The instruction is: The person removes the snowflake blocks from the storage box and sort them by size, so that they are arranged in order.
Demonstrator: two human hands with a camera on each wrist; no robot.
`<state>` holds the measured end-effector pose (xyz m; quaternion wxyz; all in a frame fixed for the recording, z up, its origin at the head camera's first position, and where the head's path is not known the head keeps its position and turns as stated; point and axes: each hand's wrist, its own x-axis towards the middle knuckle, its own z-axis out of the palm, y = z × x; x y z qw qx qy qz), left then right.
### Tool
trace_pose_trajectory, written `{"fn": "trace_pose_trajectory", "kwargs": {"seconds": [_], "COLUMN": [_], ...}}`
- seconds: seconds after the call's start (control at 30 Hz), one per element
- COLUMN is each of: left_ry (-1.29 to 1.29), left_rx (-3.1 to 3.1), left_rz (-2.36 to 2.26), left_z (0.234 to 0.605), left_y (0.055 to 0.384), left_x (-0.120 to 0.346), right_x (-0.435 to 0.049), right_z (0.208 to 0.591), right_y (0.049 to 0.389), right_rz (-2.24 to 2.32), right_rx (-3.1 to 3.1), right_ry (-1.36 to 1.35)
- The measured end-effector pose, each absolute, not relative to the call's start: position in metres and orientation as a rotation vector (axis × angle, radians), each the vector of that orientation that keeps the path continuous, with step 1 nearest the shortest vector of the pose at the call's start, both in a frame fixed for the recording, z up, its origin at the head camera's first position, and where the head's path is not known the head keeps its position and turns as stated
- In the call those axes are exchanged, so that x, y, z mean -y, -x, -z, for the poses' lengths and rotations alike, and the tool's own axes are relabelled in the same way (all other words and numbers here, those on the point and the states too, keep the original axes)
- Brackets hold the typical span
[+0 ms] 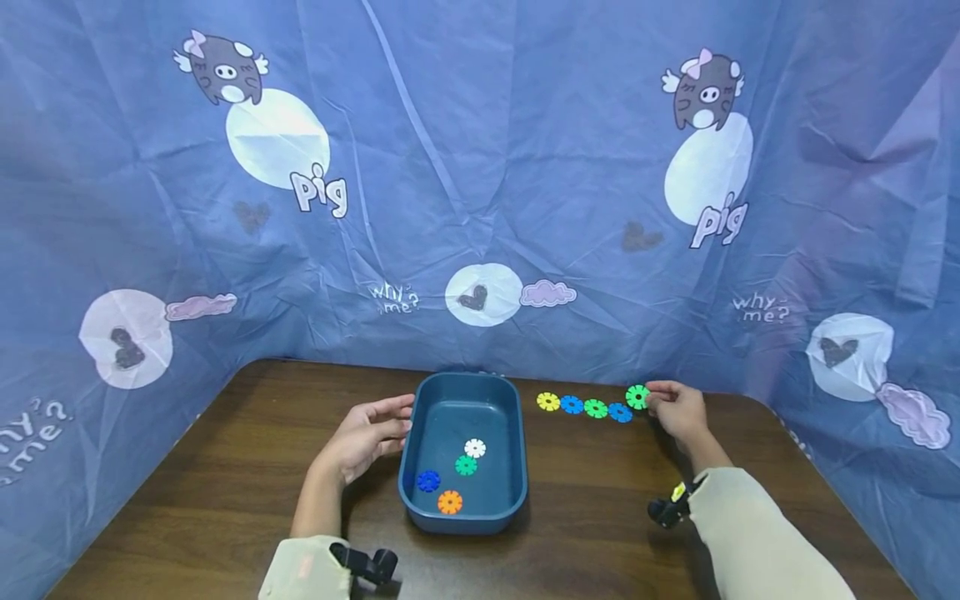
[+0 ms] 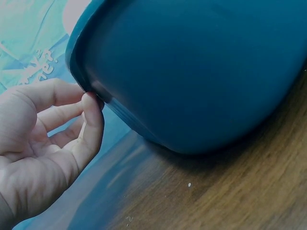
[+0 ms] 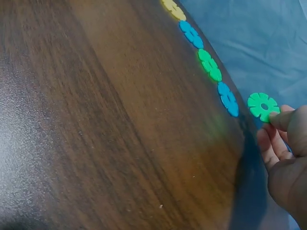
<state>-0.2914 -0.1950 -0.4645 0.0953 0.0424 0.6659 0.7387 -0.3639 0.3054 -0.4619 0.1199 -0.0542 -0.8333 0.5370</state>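
A blue rectangular bin (image 1: pixel 463 527) stands on the table. My left hand (image 1: pixel 362 437) is at its left side, with thumb and fingertips holding the rim, as the left wrist view shows. Inside lie a white snowflake disc (image 1: pixel 475 448), a green one (image 1: pixel 466 465), a dark blue one (image 1: pixel 428 481) and an orange one (image 1: pixel 450 502). My right hand (image 1: pixel 678 410) pinches a bright green snowflake disc (image 3: pixel 263 106) between thumb and fingers, above the table's far edge. It is just right of a row of discs: yellow (image 1: pixel 548 402), blue (image 1: pixel 572 405), green (image 1: pixel 596 408), blue (image 1: pixel 620 412).
The brown wooden table (image 1: pixel 592 508) ends at a curved far edge close behind the row. A blue printed curtain (image 1: pixel 480 208) hangs along the back and sides. Black camera mounts sit on both cuffs.
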Motion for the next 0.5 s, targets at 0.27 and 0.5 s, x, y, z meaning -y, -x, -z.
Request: {"fn": "trace_pose_trajectory", "kwargs": {"seconds": [0.27, 0.5], "left_ry": [-0.128, -0.112], "left_rx": [-1.979, -1.97], "left_rz": [-2.195, -2.198], "left_z": [0.462, 0.464], "left_y": [0.291, 0.291], "left_x": [0.196, 0.196], "right_x": [-0.316, -0.326], "right_z": [0.472, 0.477], "right_y": [0.359, 0.355], "right_rz": [-1.534, -1.476], "right_rx": [2.478, 2.556], "right_ry": [0.224, 0.267]}}
